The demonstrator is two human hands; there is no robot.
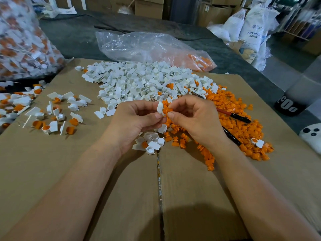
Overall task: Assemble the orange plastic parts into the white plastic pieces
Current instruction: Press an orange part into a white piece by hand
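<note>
My left hand [137,117] pinches a white plastic piece [160,106] by its flat tab, above the cardboard. My right hand [194,117] pinches an orange plastic part [166,110] that touches the white piece's cup. How far the orange part sits inside it I cannot tell. Behind the hands lies a heap of white pieces [142,82]. A spread of orange parts [243,122] lies to the right. A few loose white pieces [151,143] sit under my left wrist.
Joined white-and-orange pieces [52,115] are scattered at the left on the cardboard sheet [121,188]. A full clear bag [22,40] stands far left, a flat bag [147,47] with orange parts at the back. Two red-and-black pens [234,115] lie among the orange parts.
</note>
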